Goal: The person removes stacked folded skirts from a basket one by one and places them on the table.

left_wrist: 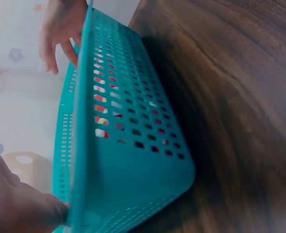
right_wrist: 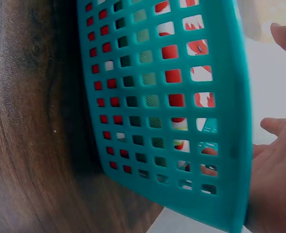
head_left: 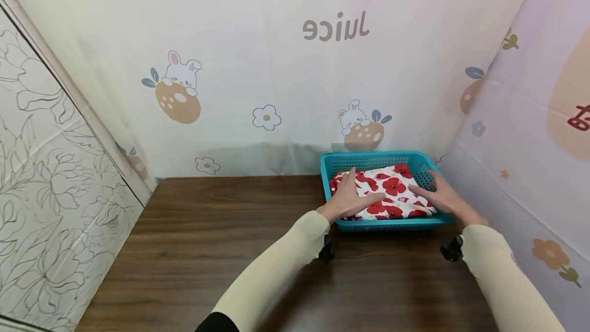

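A teal plastic basket (head_left: 382,225) with perforated walls stands on the table against the back curtain. Inside it lies a folded white cloth with red flowers (head_left: 394,188). My left hand (head_left: 349,198) is over the basket's left part, thumb and fingers spread above the cloth. On the other side, my right hand (head_left: 441,196) reaches over the right end with its fingers extended toward the cloth. Neither hand has anything in its grasp. Through the basket's holes in the right wrist view, red and white fabric (right_wrist: 173,76) shows.
The dark wooden table (head_left: 221,240) stretches to the left and in front of the basket. A pale printed curtain (head_left: 267,65) hangs behind, and another printed sheet (head_left: 530,168) closes off the right side. A flower-patterned panel (head_left: 55,193) stands at the left.
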`<state>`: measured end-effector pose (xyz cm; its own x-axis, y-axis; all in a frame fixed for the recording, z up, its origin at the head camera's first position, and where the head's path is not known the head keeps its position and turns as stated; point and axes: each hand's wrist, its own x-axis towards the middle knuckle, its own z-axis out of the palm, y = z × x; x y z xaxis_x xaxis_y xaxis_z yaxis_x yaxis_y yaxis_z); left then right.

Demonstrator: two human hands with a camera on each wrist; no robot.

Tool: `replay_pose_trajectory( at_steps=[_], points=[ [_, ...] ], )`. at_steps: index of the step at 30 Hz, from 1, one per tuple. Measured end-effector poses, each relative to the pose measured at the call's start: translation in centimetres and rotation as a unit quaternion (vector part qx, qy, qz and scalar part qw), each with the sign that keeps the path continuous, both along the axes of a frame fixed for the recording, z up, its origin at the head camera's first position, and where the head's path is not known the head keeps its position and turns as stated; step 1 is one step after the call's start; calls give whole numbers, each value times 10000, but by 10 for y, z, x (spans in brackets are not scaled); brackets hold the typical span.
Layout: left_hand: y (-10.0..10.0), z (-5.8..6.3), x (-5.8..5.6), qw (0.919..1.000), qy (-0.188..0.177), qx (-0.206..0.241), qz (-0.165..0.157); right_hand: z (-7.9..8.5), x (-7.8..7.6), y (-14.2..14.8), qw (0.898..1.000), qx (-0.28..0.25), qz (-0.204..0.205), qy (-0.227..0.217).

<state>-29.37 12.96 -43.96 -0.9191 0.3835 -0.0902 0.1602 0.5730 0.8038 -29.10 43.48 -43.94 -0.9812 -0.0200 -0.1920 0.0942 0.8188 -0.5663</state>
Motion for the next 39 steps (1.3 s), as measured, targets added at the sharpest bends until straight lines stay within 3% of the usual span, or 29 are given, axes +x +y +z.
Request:
replay_pose_trajectory(
  at_steps=[10,16,21,29,39],
  points=[
    [10,-11,0,9996,-267,-78,61,-4,-2,-5,9998,-37,4,-182],
    [16,-14,-1,9971,-651,-239,308,-7,-4,-5,9996,13,52,-281],
    [17,-14,-4,9948,-882,-102,501,-9,-6,-6,9992,84,45,-376],
    [18,-16,-7,9968,-780,79,144,-8,-9,-6,9994,-16,154,-316],
    [22,-15,-11,9883,-1266,269,803,-13,-12,-5,9989,-64,416,-220]
  ],
)
